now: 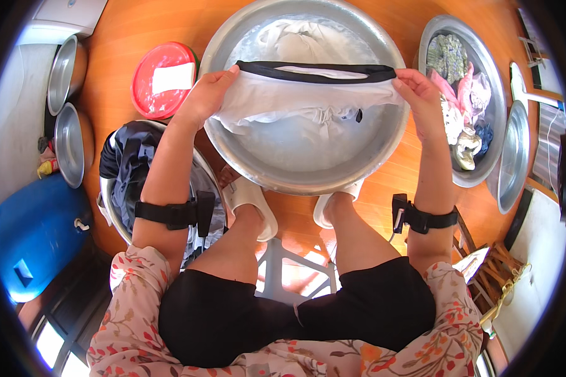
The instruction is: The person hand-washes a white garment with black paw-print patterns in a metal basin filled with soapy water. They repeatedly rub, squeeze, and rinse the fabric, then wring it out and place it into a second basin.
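A white garment (283, 92) with a black band is stretched wide over a large metal basin (306, 188). My left hand (208, 96) pinches the left end of the band, and my right hand (417, 94) grips its right end. The band's opening gapes a little between them. The lower part of the garment hangs towards cloudy water (292, 153) in the basin. Behind the band, more white cloth (301, 40) lies in the water; whether it belongs to the same garment I cannot tell.
A red round lid (144, 94) carries a white block (173, 78). Dark clothes (132, 155) fill a tub at the left, below my forearm. Coloured clothes (466, 94) lie in a metal basin (487, 176) at the right. A blue plastic barrel (38, 235) stands far left.
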### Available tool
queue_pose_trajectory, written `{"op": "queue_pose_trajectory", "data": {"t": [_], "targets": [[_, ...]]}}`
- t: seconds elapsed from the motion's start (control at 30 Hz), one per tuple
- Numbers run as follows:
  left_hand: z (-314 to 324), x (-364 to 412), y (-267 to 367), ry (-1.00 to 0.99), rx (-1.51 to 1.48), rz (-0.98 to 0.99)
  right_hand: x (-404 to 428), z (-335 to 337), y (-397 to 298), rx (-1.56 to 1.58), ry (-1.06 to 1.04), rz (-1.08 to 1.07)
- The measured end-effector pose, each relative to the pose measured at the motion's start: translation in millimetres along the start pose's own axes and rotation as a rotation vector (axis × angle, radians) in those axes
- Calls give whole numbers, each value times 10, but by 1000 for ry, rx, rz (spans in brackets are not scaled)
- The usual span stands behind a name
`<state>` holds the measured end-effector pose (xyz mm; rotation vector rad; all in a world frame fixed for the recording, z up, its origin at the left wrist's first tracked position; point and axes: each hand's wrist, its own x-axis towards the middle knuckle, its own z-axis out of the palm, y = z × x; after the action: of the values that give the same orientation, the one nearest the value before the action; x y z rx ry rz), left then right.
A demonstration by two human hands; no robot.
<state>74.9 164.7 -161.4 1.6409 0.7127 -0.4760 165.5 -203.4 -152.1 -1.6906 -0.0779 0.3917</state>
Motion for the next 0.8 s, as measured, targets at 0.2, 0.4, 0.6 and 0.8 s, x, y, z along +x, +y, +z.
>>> {"op": "queue_pose_trajectory", "data": {"t": [0.2,0.4,0.6,0.8], "targets": [[-54,144,-280,74,-146,186,507,360,427,-227,197,-204],[-71,166,-458,-137,-626,-54,703,900,489,-556,235,-453],[-131,277,-756,-59,-580,-187,440,1794,448,-362,-231,-469],[-161,294,-887,-121,-565,-180,602,2667,352,-387,-459,-556]]}}
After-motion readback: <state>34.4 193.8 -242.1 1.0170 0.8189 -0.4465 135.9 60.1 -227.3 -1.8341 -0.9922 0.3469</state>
